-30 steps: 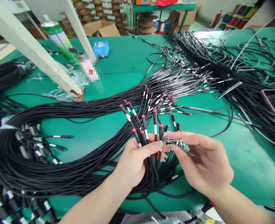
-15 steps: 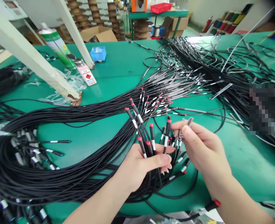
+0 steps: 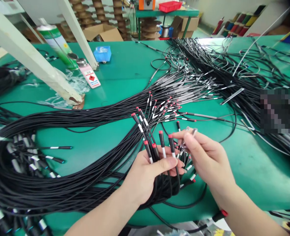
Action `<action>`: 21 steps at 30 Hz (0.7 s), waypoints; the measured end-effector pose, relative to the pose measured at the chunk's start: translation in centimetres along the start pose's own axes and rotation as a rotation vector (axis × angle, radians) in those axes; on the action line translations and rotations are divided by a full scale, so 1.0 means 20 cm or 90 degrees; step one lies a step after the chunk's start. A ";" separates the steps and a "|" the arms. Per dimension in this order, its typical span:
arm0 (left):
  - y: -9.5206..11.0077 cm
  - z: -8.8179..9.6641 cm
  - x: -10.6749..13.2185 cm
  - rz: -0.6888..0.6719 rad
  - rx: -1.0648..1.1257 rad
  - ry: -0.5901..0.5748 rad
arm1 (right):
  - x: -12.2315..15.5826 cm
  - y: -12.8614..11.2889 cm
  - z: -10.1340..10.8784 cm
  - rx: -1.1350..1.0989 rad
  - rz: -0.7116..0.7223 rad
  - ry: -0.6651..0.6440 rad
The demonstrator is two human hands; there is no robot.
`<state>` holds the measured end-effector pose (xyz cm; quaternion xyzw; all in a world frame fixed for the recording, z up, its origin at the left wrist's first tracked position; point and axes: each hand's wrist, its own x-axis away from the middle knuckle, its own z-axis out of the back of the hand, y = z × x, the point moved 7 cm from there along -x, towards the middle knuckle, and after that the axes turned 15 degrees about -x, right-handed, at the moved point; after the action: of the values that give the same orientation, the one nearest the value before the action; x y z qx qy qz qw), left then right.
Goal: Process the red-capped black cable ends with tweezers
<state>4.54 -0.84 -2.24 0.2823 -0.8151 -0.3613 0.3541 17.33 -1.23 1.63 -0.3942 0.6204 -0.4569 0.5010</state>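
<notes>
My left hand (image 3: 147, 173) is closed round several black cables, pinching them under the thumb. Their connector ends, with red caps and white sleeves, stick up above the fingers; one connector (image 3: 161, 139) stands upright. My right hand (image 3: 206, 154) grips a small shiny metal tool (image 3: 193, 131) between thumb and fingers; its exact kind is unclear. The right index fingertip touches or nearly touches the red-capped connector (image 3: 171, 141) at the right of the held group. Behind my hands, more red-capped cable ends (image 3: 164, 111) lie on the green table (image 3: 125, 75).
A thick bundle of black cables (image 3: 48, 121) curves across the left side. More cables (image 3: 208, 68) pile up at the back right. White posts (image 3: 36, 52), a spray can (image 3: 56, 44), a pink bottle (image 3: 90, 75) and a blue box (image 3: 102, 54) stand at the back left.
My right hand has shifted a little left with the metal tool. Another red-capped connector now stands under my left thumb, its cable looping below the hand.
</notes>
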 end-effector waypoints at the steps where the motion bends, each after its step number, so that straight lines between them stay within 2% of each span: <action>1: 0.00 0.00 0.00 0.001 0.002 0.005 | 0.00 0.00 0.01 -0.017 0.004 0.017; 5: 0.02 0.03 0.01 0.008 0.033 0.032 | 0.03 -0.04 0.01 -0.119 0.056 0.008; 12: 0.03 0.04 0.00 -0.025 0.029 0.032 | 0.10 -0.12 -0.03 -0.031 0.199 -0.032; 21: 0.03 0.04 0.00 -0.036 0.004 0.020 | 0.11 -0.14 -0.05 0.014 0.205 -0.064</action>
<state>3.81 -0.22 -2.12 0.3119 -0.8024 -0.3640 0.3554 15.97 -3.86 3.74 -0.3063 0.6445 -0.3572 0.6027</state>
